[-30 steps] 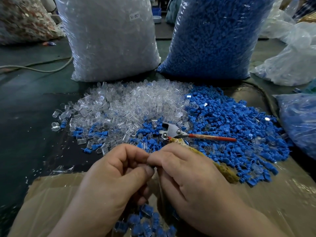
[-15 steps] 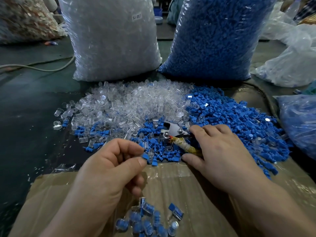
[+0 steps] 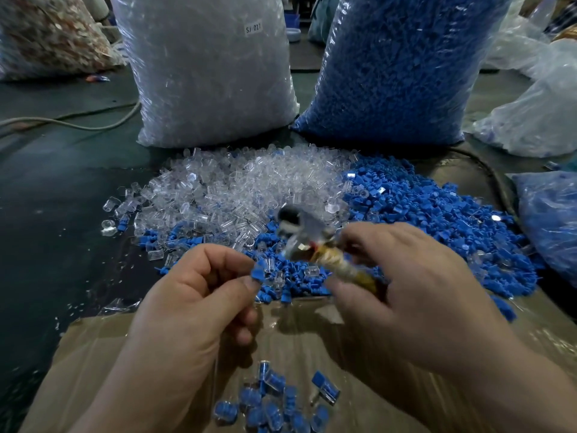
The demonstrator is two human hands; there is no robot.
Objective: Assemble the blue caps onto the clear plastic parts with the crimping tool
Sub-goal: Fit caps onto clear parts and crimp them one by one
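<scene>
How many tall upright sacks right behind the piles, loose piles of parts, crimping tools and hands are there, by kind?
Tall upright sacks: 2 (clear-parts sack, blue-caps sack)
Loose piles: 2 (clear pile, blue pile)
Crimping tool: 1, gripped by the right hand
Hands: 2 (left hand pinching a blue cap, plus the right hand)
Total: 7

The caps (image 3: 421, 214) are bright blue and the clear parts (image 3: 234, 185) colourless; the cap (image 3: 258, 273) at the left hand (image 3: 193, 307) is the same blue. The tool (image 3: 327, 256) shows a grey head with a black patch, a red spot and a yellow-tan wound handle. Joined pieces (image 3: 271, 401) are blue inside clear shells. The table (image 3: 46, 214) is dark green, the cardboard (image 3: 93, 354) brown. One bag (image 3: 206, 73) is milky white with a white label (image 3: 253, 28), the other bag (image 3: 396, 67) blue; a sack (image 3: 46, 35) is mottled brown and white.
</scene>
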